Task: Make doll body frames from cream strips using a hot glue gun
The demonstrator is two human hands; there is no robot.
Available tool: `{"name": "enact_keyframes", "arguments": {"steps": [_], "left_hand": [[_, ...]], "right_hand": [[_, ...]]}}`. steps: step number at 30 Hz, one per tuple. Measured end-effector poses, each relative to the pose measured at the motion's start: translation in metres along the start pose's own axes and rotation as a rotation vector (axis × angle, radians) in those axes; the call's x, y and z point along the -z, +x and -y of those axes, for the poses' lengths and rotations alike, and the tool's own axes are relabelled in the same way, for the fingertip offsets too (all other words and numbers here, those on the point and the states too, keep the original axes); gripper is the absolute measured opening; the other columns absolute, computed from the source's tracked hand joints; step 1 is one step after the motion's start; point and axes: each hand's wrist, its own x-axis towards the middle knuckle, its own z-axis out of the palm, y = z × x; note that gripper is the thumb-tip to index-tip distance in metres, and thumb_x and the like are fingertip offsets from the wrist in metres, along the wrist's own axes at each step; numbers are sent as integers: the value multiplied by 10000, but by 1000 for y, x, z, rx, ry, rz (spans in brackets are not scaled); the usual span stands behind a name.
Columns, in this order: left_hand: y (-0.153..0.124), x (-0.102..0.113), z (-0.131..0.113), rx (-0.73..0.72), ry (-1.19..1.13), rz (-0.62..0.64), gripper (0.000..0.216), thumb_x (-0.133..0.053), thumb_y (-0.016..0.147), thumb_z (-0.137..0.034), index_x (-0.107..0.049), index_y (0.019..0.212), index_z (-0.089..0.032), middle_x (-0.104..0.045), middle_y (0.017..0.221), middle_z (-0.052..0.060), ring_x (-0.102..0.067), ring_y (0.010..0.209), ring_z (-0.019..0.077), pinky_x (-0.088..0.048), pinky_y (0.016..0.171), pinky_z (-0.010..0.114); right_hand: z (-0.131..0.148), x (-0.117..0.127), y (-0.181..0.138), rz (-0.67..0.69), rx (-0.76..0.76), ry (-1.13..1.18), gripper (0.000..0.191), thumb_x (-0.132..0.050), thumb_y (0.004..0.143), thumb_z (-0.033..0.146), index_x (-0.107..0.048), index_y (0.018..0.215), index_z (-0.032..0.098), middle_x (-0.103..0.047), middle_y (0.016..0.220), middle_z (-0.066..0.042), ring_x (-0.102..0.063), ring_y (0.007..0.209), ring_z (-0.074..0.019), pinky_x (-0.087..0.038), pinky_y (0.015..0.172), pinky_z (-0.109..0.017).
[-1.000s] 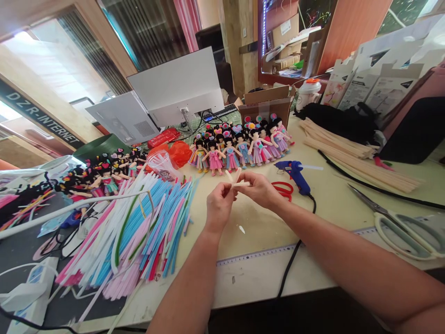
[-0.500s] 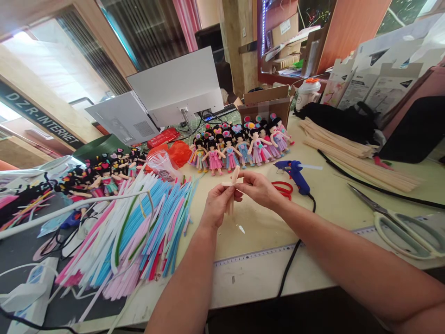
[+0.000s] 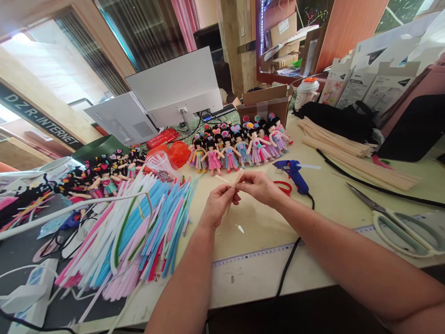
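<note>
A wooden frame (image 3: 104,37) crosses the upper left beside a dark ribbed panel (image 3: 149,37), with a pink curtain (image 3: 184,23) hanging at its right. Bright white light (image 3: 21,38) glares at the far left, above a dark sign strip (image 3: 38,116) lettered "DZR-INTERNET". Near the middle stands a pale brown pillar (image 3: 236,58) with a small wall plate (image 3: 242,31); the black shape (image 3: 210,39) to its left is probably a chair. Further right, a lit strip (image 3: 262,28) edges a reddish shelf unit (image 3: 258,58) beside a broad red-brown panel (image 3: 354,28). The pale yellow surface (image 3: 264,236) fills the foreground, with darkness below its near edge.
</note>
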Motion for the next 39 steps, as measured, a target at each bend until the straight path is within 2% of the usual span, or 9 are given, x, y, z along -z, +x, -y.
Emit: {"name": "enact_keyframes", "arguments": {"steps": [7,12,15,22,27,33,39], "left_hand": [[3,4,3,-28,116,-118,266,-745,659,-380,-628,718,-148,-631,608,6,-564,562,120,-456,585,263],[4,9,3,-58,153,-90,270,-745,651,-388,-623,699,-152,-621,612,-1,-559,584,116,-454,599,260],[5,11,2,-57,140,-59,278,-749,644,-396,-615,677,-154,-598,592,-12,-526,563,105,-431,582,254],[2,11,1,-6,21,33,279,-773,626,-365,-601,657,-148,-569,577,-22,-478,553,85,-381,574,236],[-2,6,-4,46,-80,69,299,-792,604,-367,-590,642,-150,-562,558,-25,-460,527,75,-379,561,226],[-3,2,-1,99,-216,50,307,-808,599,-361,-595,658,-147,-568,554,-18,-488,520,69,-387,546,209],[-3,-3,1,116,-343,-17,353,-851,552,-336,-614,760,-178,-590,590,-44,-536,532,69,-448,590,219]], "right_hand": [[-5,-1,1,-73,-51,-130,187,-650,692,343,-648,680,156,-542,579,22,-439,567,-106,-319,527,-243],[-3,4,1,51,-8,-44,244,-668,704,391,-667,720,148,-569,634,5,-454,593,-107,-338,547,-247],[0,9,1,140,-36,-8,266,-668,713,404,-670,731,139,-544,623,13,-415,568,-90,-312,528,-243],[-2,16,4,178,-199,87,226,-702,651,365,-643,693,151,-515,564,34,-371,487,-67,-250,452,-223],[-3,19,3,250,-259,276,203,-725,613,301,-612,691,152,-472,532,59,-316,435,-42,-210,423,-209],[0,14,0,306,-340,385,217,-738,598,297,-592,678,157,-533,554,35,-374,434,-50,-216,402,-199],[3,11,-1,332,-407,499,295,-771,589,335,-533,649,171,-485,501,54,-288,381,-28,-164,376,-188]]}}
